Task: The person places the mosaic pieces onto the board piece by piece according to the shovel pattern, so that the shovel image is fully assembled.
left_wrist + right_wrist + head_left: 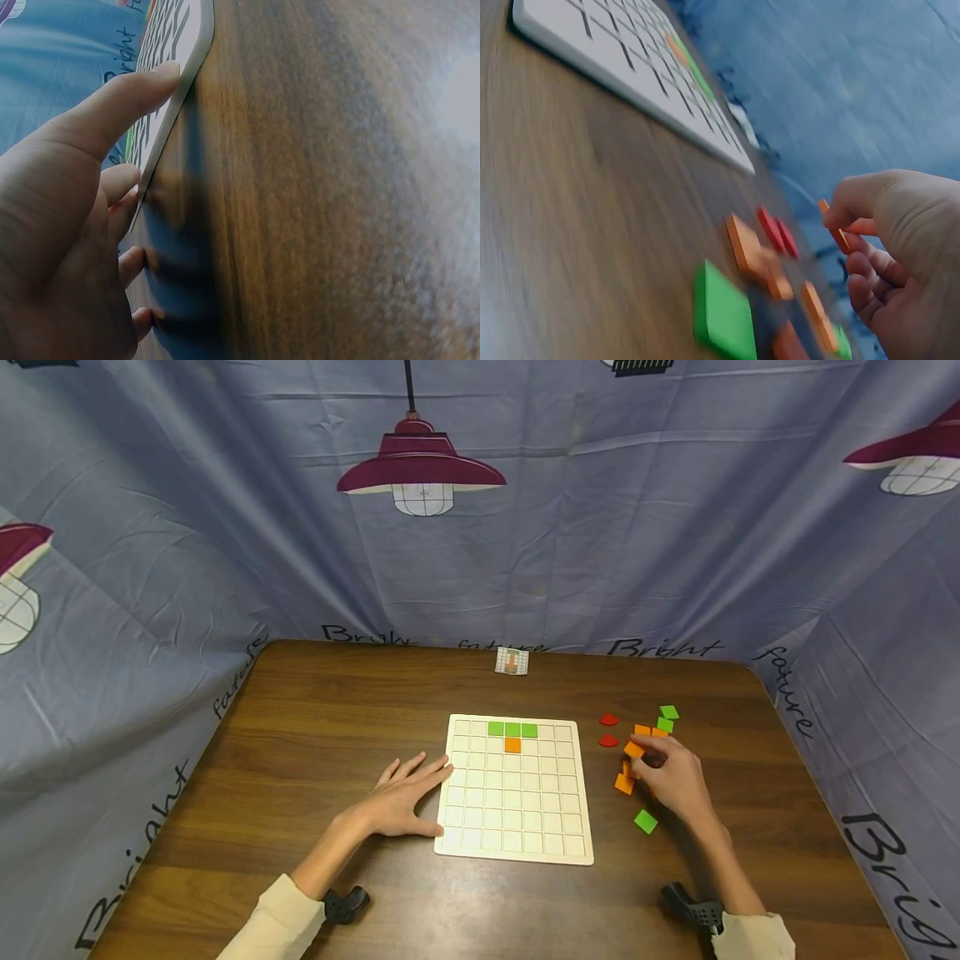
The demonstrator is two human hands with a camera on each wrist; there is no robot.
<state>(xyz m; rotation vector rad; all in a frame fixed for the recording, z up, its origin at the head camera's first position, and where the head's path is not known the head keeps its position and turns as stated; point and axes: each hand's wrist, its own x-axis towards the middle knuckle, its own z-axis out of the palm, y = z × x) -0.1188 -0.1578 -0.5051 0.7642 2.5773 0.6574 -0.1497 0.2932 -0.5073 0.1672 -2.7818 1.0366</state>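
My right hand (675,781) pinches an orange square tile (834,229) between thumb and fingers, above the loose tiles right of the board. My left hand (397,799) lies spread, its thumb and fingertips touching the left edge of a pale gridded board (513,810). On that board, three green tiles (512,729) form a line in the top row, with one orange tile (512,745) directly under the middle one. Around my right hand lie several loose orange tiles (624,783) and some green ones, one green tile (645,821) being nearer me.
Two red pieces (608,741) lie between the board and the loose tiles. A small card (512,661) printed with a grid pattern lies at the back edge of the wooden table (337,693). Behind it hangs a blue-grey cloth (600,527).
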